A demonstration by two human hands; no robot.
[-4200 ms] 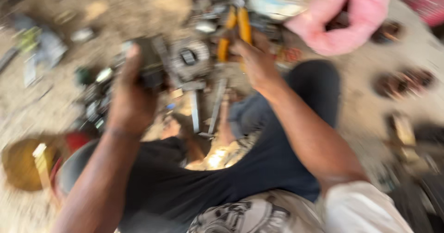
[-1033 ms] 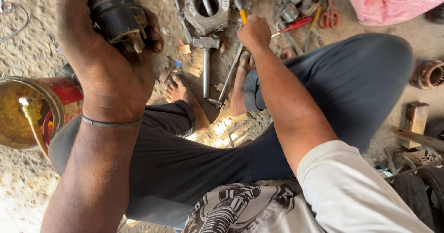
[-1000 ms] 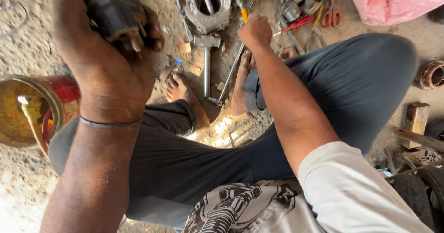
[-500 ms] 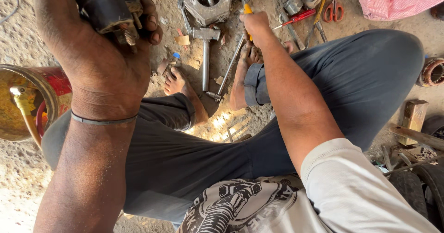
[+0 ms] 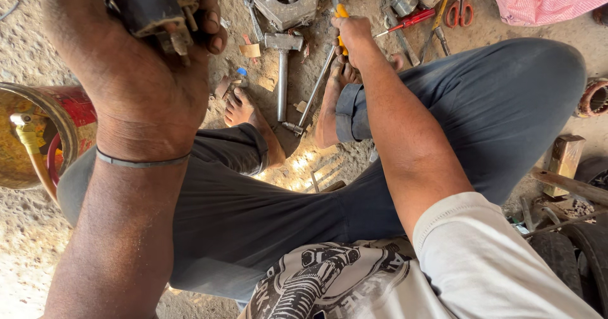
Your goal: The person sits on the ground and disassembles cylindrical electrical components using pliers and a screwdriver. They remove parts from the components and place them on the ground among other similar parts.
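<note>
Here, left to right:
Left hand (image 5: 149, 84): raised, fingers wrapped around a dark motor part (image 5: 155, 5).
Hammer (image 5: 282, 72): lay on the dirt floor (image 5: 38, 59) between the feet.
Right hand (image 5: 352, 35): closed on a yellow-handled tool (image 5: 341, 12) near the floor's far edge.

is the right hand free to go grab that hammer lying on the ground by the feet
Probably not right away: the right hand is closed around a yellow-handled tool. The hammer lies just to its left on the dirt with nothing covering it, so the path looks open once that tool is put down.
</note>
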